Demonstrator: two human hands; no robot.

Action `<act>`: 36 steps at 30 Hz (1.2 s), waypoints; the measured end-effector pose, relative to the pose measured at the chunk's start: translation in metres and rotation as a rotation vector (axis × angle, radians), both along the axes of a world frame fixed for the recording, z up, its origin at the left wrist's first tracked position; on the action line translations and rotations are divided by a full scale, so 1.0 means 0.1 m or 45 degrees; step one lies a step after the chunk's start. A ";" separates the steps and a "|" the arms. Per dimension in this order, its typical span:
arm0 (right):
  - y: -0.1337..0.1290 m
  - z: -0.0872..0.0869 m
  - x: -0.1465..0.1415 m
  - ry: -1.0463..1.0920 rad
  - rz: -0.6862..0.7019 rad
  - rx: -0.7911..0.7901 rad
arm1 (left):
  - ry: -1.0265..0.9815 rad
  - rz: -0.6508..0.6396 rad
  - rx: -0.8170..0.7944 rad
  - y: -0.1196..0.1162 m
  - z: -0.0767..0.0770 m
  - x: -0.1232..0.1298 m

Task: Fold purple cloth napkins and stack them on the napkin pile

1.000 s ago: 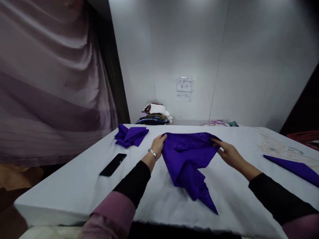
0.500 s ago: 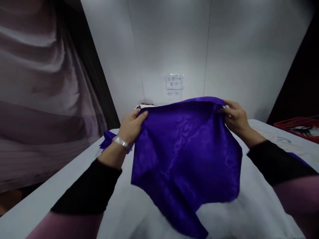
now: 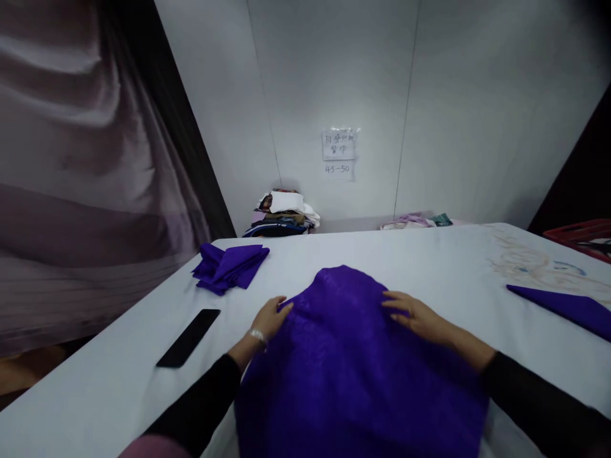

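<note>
A purple cloth (image 3: pixel 344 375) spreads over the near middle of the white table, its far edge rounded and its near part running out of the frame. At its left edge, my left hand (image 3: pixel 273 318) pinches the fabric between thumb and fingers, a bracelet on the wrist. My right hand (image 3: pixel 413 313) is at the cloth's right edge with its fingers apart, the fingertips touching the fabric. Crumpled purple cloths (image 3: pixel 231 264) lie at the table's far left. Another purple cloth (image 3: pixel 566 308), folded flat, lies at the right.
A black flat object (image 3: pixel 188 338) lies on the white table (image 3: pixel 119 375) at the left. Folded clothes (image 3: pixel 281 216) are stacked beyond the far edge, with more fabric (image 3: pixel 413 220) to their right. A red basket (image 3: pixel 577 235) stands far right. A handwritten sign (image 3: pixel 339 152) hangs on the wall.
The purple cloth has come down from being held up in front of me and now spreads low over the table. Both hands have lowered, and my right hand's fingers have opened.
</note>
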State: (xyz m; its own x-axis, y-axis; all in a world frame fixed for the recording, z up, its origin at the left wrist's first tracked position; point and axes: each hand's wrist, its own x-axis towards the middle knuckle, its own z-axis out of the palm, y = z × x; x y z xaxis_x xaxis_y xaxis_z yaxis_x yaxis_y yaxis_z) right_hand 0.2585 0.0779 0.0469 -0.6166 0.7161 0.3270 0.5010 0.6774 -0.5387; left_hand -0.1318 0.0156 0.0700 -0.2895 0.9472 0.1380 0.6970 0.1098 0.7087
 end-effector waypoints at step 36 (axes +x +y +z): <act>-0.44 -0.13 0.32 0.624 -0.399 -1.214 | 0.751 -0.546 0.023 0.28 -0.18 0.48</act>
